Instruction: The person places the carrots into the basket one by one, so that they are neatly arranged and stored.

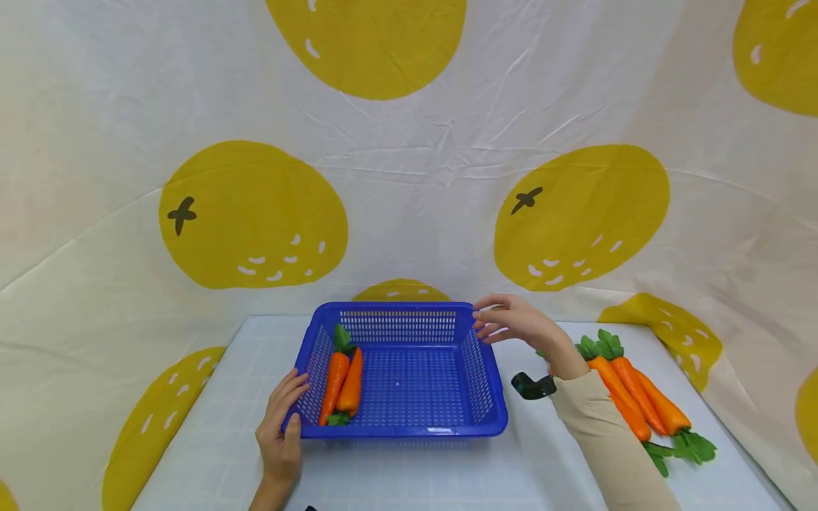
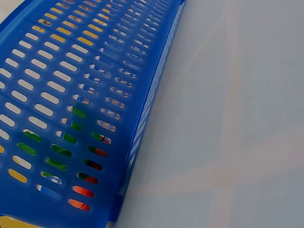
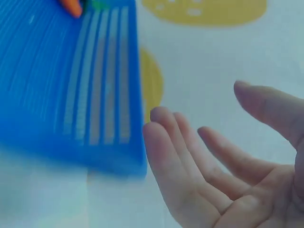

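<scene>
A blue plastic basket point(image 1: 409, 431) with slotted walls stands on the table, with two carrots point(image 1: 334, 387) along its left side. My left hand point(image 1: 280, 426) holds the basket at its front left corner, fingertips over the rim and thumb near the front. The left wrist view shows the slotted wall of the basket point(image 2: 61, 90) but not that hand. At the back right corner, my right hand point(image 1: 514, 321) has its fingers loosely extended beside the rim. In the right wrist view, the fingers of the right hand point(image 3: 213, 185) hold nothing and lie close to the basket edge.
Several carrots point(image 1: 633, 394) with green leaves lie on the table to the right, partly behind the right forearm. A dark wrist device point(image 1: 533, 386) sticks out from the right wrist. Behind the table point(image 1: 396, 479) hangs a white cloth point(image 1: 409, 234) with yellow fruit prints.
</scene>
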Demonstrator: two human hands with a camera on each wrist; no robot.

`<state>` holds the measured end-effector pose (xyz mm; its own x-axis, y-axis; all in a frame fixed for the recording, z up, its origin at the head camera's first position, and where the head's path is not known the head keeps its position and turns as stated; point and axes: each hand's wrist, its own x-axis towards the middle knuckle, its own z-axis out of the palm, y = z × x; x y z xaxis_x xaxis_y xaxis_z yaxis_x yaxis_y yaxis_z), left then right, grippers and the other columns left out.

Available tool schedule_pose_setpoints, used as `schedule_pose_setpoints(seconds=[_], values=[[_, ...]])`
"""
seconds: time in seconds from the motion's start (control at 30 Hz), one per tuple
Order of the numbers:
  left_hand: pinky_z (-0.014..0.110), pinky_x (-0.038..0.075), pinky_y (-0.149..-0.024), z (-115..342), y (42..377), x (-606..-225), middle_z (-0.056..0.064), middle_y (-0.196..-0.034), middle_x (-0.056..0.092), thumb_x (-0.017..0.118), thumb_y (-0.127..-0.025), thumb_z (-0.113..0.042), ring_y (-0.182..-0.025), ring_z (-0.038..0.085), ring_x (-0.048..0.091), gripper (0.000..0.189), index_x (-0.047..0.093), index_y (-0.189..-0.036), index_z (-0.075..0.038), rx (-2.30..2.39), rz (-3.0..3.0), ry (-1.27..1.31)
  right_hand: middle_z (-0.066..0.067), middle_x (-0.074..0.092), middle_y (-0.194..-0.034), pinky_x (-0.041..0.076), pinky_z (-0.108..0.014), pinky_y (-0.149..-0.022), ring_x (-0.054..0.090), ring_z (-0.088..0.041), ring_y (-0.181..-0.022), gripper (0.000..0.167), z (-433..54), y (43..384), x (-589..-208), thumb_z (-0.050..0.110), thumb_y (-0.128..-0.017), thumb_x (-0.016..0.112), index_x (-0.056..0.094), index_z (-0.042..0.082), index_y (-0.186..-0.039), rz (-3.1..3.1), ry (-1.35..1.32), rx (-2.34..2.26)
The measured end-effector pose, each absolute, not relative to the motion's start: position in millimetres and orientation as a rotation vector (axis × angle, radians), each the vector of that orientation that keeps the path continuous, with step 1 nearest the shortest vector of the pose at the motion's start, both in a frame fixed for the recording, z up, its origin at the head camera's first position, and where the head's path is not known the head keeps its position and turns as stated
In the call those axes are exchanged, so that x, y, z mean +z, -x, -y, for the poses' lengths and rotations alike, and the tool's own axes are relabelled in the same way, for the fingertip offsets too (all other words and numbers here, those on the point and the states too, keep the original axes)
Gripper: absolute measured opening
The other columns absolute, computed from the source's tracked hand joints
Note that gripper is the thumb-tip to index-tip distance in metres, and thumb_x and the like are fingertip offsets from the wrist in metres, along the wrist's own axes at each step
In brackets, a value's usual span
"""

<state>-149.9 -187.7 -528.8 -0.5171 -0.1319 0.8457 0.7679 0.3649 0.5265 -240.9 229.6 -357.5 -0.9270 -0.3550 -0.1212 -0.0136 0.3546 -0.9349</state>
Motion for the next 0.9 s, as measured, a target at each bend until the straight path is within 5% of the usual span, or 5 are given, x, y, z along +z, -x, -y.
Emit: schedule_pose_setpoints(seconds=[0.3, 0.67, 0.9], values=[[0.033, 0.031, -0.116, 189.1, 155.0, -528.9, 0.033, -0.123, 0.06, 0.043, -0.085, 0.007, -0.13, 0.043, 0.046, 0.038, 0.064, -0.115, 0.015, -1.282, 1.706, 0.595, -0.023, 0.066, -0.093, 0.06, -0.042, -0.075, 0.067, -0.03, -0.076, 0.048, -304.1, 230.2, -390.1, 0.022, -0.094, 0.065, 0.052, -0.012, -0.125, -2.744, -0.122, -1.116], [0.031, 0.031, -0.116, 189.4, 150.6, -525.1, 0.031, -0.125, 0.061, 0.044, -0.086, 0.006, -0.131, 0.042, 0.046, 0.037, 0.064, -0.117, 0.013, -1.276, 1.741, 0.567, -0.033, 0.059, -0.108, 0.051, -0.047, -0.078, 0.055, -0.035, -0.086, 0.045, -357.3, 213.5, -444.1, 0.028, -0.087, 0.071, 0.06, -0.01, -0.108, -2.911, -0.254, -0.751], [0.031, 0.031, -0.116, 188.9, 151.6, -527.9, 0.031, -0.124, 0.06, 0.044, -0.085, 0.006, -0.132, 0.041, 0.046, 0.038, 0.064, -0.117, 0.013, -1.285, 1.739, 0.576, -0.026, 0.063, -0.097, 0.053, -0.046, -0.074, 0.058, -0.031, -0.08, 0.049, -362.0, 210.7, -460.6, 0.033, -0.084, 0.073, 0.062, -0.008, -0.108, -2.944, -0.267, -0.782]])
